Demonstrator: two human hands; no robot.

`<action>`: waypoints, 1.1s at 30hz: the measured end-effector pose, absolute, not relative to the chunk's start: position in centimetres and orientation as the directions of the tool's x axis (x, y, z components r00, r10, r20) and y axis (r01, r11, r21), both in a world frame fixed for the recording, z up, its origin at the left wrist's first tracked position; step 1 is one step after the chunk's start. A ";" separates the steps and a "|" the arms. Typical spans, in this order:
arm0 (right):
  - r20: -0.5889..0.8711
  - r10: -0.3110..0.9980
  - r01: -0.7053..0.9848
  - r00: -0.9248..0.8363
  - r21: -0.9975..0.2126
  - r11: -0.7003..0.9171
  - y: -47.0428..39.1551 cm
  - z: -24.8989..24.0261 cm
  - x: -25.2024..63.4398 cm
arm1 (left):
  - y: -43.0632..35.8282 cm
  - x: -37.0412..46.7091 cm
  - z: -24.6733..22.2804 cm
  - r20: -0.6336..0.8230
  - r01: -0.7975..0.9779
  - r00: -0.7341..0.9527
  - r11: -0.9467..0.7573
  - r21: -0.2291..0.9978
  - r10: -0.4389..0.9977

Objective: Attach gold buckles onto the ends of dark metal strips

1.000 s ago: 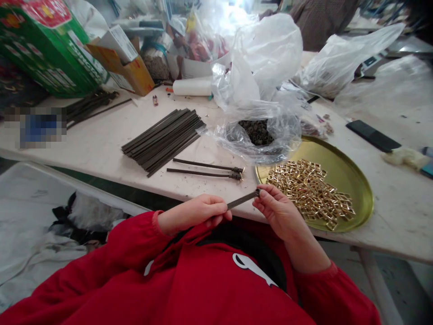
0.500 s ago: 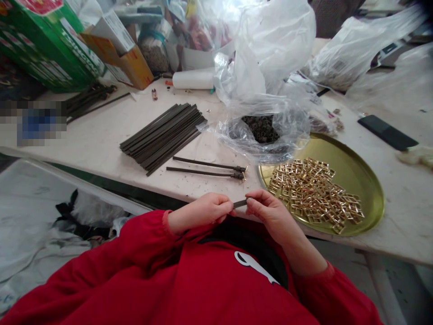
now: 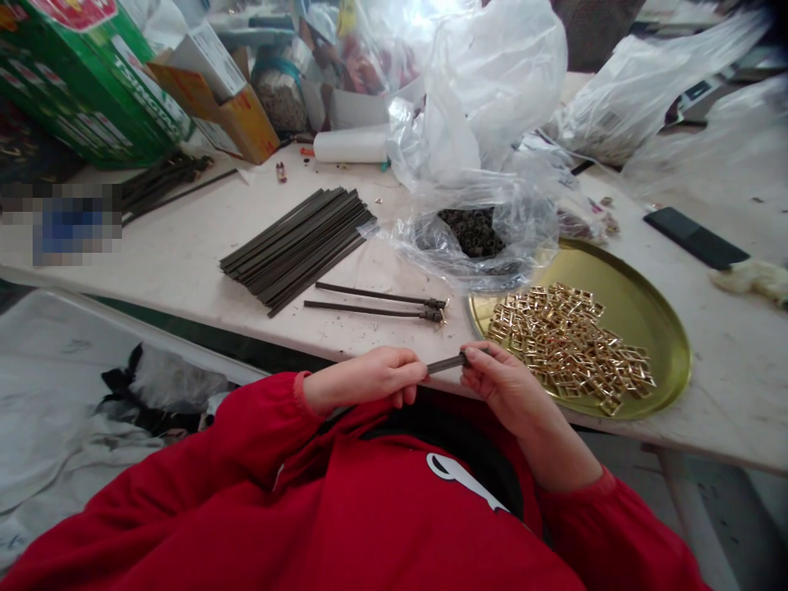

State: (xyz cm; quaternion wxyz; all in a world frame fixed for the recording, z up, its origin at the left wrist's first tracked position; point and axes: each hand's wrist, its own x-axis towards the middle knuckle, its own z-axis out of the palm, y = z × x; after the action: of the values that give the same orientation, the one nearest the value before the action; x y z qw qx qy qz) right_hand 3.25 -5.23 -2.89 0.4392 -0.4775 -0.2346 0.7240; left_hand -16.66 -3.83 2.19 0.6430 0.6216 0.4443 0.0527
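My left hand (image 3: pixel 387 377) pinches a dark strap (image 3: pixel 444 364) near the table's front edge, level with my chest. At the strap's other end, my right hand (image 3: pixel 498 377) is closed, thumb against fingers; the tip it grips is mostly hidden. Beyond my hands lie two dark straps (image 3: pixel 375 312) with loops and gold buckles at their right ends. A stack of plain dark straps (image 3: pixel 299 246) lies farther left. Gold buckles (image 3: pixel 572 345) are heaped on a round gold tray (image 3: pixel 668 328) beside my right hand. Small dark loops (image 3: pixel 471 232) sit in an open clear bag (image 3: pixel 526 222).
A black phone (image 3: pixel 695 236) lies at the right. Full plastic bags (image 3: pixel 498 74), a white roll (image 3: pixel 350 146), an orange-brown carton (image 3: pixel 246 123) and a green box (image 3: pixel 92 90) line the back. More dark straps (image 3: pixel 166 180) are at the far left.
My right hand has moved a little to the right, away from my left hand. A longer piece of the strap now shows between them.
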 end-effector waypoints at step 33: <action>-0.175 0.928 0.282 -0.330 -0.956 -0.080 -5.5 -0.7 3.5 | -1.8 -15.4 4.9 0.200 0.687 0.559 -0.585 0.431 0.805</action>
State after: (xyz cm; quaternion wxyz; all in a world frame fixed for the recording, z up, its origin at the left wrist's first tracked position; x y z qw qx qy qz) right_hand 3.47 -5.48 -0.71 0.2980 -0.4964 -0.6094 0.5418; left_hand -15.36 -1.84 4.85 0.1537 0.8695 0.4290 0.1906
